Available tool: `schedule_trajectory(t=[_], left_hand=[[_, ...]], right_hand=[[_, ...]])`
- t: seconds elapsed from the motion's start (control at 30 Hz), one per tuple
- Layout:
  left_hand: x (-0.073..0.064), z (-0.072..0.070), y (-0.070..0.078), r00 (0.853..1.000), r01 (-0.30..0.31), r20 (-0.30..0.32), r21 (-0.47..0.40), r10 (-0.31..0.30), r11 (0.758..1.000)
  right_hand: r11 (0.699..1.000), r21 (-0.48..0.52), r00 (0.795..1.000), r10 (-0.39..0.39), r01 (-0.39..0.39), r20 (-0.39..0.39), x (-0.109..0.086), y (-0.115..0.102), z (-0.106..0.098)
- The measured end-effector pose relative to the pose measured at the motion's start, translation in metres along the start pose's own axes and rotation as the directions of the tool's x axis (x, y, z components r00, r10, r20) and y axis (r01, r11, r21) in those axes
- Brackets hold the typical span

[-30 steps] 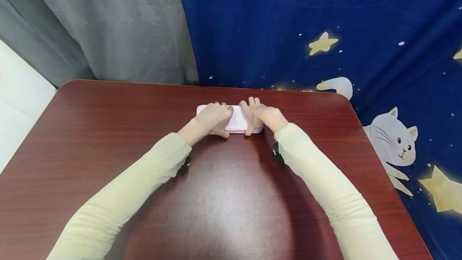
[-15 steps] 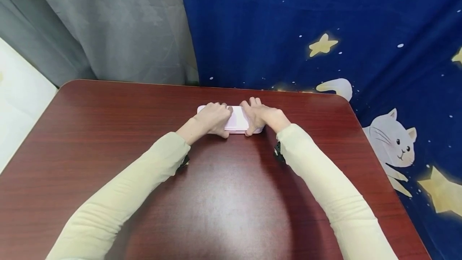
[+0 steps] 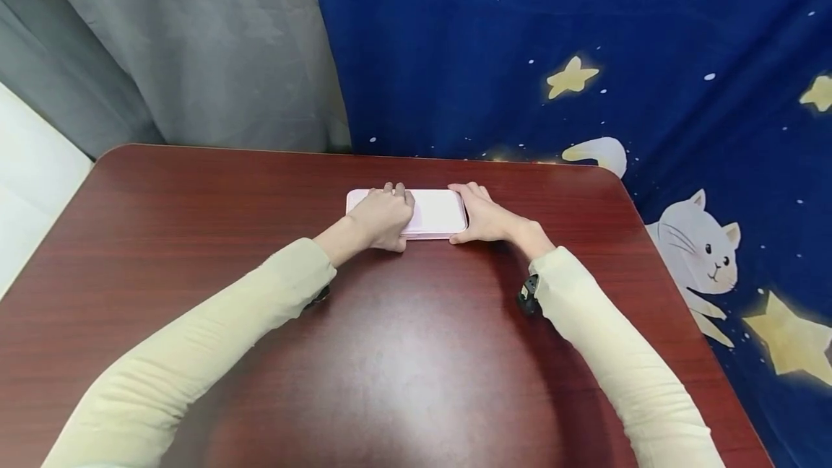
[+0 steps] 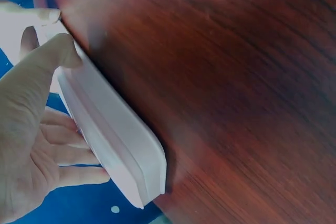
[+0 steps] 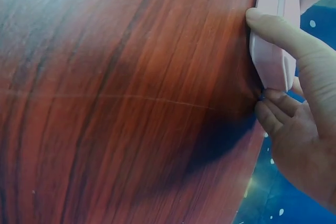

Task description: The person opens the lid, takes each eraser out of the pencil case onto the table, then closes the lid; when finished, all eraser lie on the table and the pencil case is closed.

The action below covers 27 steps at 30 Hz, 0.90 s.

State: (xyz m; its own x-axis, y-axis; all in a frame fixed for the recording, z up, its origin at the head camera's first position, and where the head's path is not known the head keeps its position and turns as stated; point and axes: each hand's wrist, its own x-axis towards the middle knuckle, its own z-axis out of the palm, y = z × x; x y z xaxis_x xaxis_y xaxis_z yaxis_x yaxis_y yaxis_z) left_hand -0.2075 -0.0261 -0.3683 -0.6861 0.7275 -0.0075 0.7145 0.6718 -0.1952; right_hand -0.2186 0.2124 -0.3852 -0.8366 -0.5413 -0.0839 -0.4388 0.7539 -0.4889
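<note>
Right grip [image 3: 484, 215]: pinching the right end of the case between thumb [image 5: 270, 26] and fingers, the thumb on the near side, the fingers reaching round toward the far corner.
Left grip [image 3: 383, 217]: pinching the case left of its middle, its back arched over the upper face; from the left wrist I see its thumb on the near side and its fingers [image 4: 76, 155] along the far side.
What has just changed: the right grip has slid outward, from lying over the right part to bracketing the end; the left grip has kept its place.
What that means: more of the upper face lies bare to me. I judge the hold now spans a longer stretch, with the right side steadied at its end rather than covered from above.
Pink case [image 3: 437, 211]: lying lengthwise across the table, near its far edge, long and round-cornered. I make out a seam along its side but cannot tell whether anything has parted there.
Table [image 3: 390, 338]: reddish-brown, wood-grained, with glare in front of the case.
Sleeves [image 3: 614, 349]: pale, reaching in from both lower corners of my head view.
Behind: a grey curtain [image 3: 247, 49] beside a blue curtain [image 3: 448, 42] with stars and a cat.
</note>
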Motion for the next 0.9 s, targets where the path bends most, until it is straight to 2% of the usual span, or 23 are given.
schedule_trajectory(t=[0.13, 0.3, 0.47, 0.57, 0.77, 0.9], left_hand=[[0.002, 0.004, 0.010, 0.999, 0.032, 0.007, 0.052, -0.032, 0.998], [0.005, 0.000, 0.024, 0.991, 0.110, 0.067, 0.106, -0.118, 0.988], [0.005, -0.001, 0.034, 0.987, 0.150, 0.031, 0.205, -0.160, 0.967], [0.004, 0.000, 0.035, 0.990, 0.139, -0.003, 0.248, -0.142, 0.959], [0.000, 0.006, 0.034, 0.994, 0.092, -0.082, 0.319, -0.070, 0.943], [-0.002, 0.008, 0.033, 0.993, 0.093, -0.099, 0.307, -0.065, 0.947]], right_hand=[[1.000, 0.009, 1.000, 0.012, -0.012, -0.006, 0.003, 0.001, 0.004], [1.000, 0.004, 1.000, 0.007, -0.007, -0.005, 0.007, 0.000, 0.002], [1.000, -0.013, 1.000, -0.008, 0.008, 0.015, 0.009, -0.003, -0.003], [1.000, -0.019, 1.000, -0.008, 0.008, 0.022, 0.010, -0.004, -0.005], [1.000, -0.017, 1.000, 0.000, 0.000, 0.027, 0.010, -0.004, -0.005], [1.000, -0.017, 1.000, -0.007, 0.007, 0.026, 0.011, -0.003, -0.003]])
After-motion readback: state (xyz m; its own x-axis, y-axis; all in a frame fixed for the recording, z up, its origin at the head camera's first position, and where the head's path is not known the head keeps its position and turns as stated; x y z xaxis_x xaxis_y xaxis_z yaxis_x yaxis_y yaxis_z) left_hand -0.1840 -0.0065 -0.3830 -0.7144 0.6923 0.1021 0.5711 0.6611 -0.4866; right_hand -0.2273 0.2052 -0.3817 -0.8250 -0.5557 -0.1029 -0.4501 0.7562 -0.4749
